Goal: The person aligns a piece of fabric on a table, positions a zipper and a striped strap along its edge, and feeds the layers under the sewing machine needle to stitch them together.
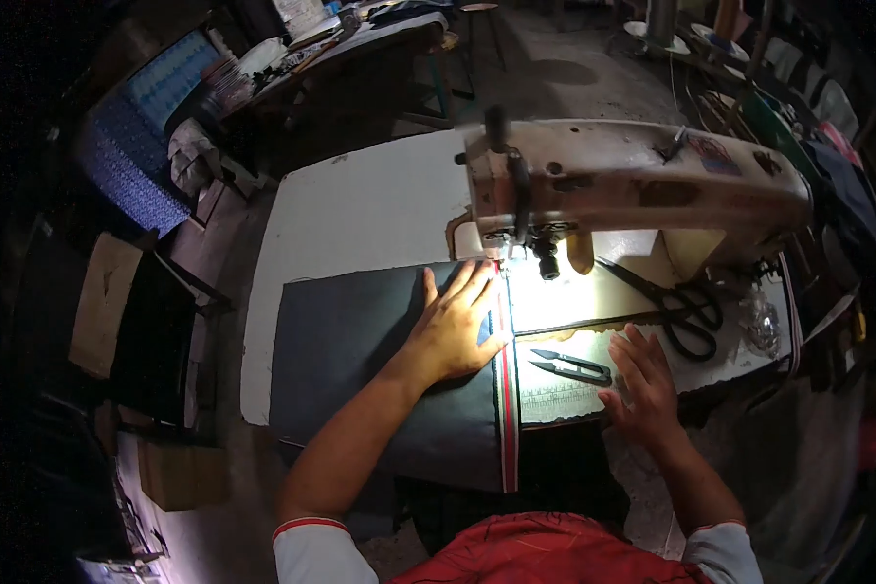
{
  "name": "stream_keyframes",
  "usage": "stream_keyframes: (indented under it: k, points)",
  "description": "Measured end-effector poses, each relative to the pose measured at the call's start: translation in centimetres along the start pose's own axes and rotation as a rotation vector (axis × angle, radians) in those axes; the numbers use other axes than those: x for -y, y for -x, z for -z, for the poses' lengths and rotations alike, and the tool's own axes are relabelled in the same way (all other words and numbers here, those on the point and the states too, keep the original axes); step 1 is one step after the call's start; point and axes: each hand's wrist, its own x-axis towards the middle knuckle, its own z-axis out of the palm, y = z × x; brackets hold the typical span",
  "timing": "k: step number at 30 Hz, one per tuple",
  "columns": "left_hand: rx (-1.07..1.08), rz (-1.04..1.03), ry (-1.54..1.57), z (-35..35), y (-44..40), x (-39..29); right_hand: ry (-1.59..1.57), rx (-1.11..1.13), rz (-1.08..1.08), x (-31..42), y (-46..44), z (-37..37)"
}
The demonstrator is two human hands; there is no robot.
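Observation:
A dark grey piece of fabric [360,341] lies on the white sewing table, with a red, white and black striped band [505,399] along its right edge. My left hand [455,329] rests flat on the fabric, fingers spread, its fingertips close to the needle area of the sewing machine [633,180]. Over the table's front right part is my right hand [641,387], open with nothing in it. Just left of it are black thread snips [571,368], blades pointing left. The band's upper end reaches under the brightly lit machine head; the needle itself is hard to make out.
Black scissors [676,307] lie under the machine arm, beside a clear plastic bag [759,321]. A chair [131,321] and a cardboard box [185,474] stand to the left. A cluttered table [380,44] is at the back, and thread spools [662,24] at the upper right.

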Motion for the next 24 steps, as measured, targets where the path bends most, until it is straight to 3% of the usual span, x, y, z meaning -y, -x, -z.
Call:
stream_keyframes:
  k: [2,4,9,10,12,13,16,18,22,24]
  points:
    - [-0.021,0.001,0.001,0.2,0.0,0.1,-0.018,-0.015,0.018,-0.4,0.2,0.3]
    - [-0.012,-0.01,0.024,0.3,0.0,0.0,-0.319,-0.096,-0.097,-1.3,0.5,1.0]
    - [0.003,-0.002,0.024,0.5,0.0,-0.1,-0.255,-0.58,-0.1,-7.1,-2.0,8.0]
    - [0.013,-0.002,0.007,0.6,-0.1,-0.1,-0.086,-0.678,-0.107,-9.6,-2.6,10.5]
    - [0.027,-0.005,-0.007,0.5,0.0,-0.1,-0.022,-0.765,-0.252,-14.0,-4.5,15.8]
    - [0.02,-0.005,-0.009,0.3,0.0,0.0,-0.19,-0.881,-0.344,-15.1,-5.6,17.2]
    - [0.031,0.01,0.003,0.3,0.0,-0.1,-0.072,-0.9,-0.342,-12.7,-6.7,18.8]
    - [-0.013,0.026,-0.077,-0.3,0.4,-0.2,-0.036,-0.768,-0.299,-12.2,-5.4,18.2]
    - [0.031,0.046,-0.104,0.5,1.6,-1.6,0.057,-0.546,0.085,-6.6,-5.0,14.5]
    - [0.032,0.061,-0.081,0.7,2.2,-2.5,0.029,-0.532,0.085,-5.4,-4.9,14.4]
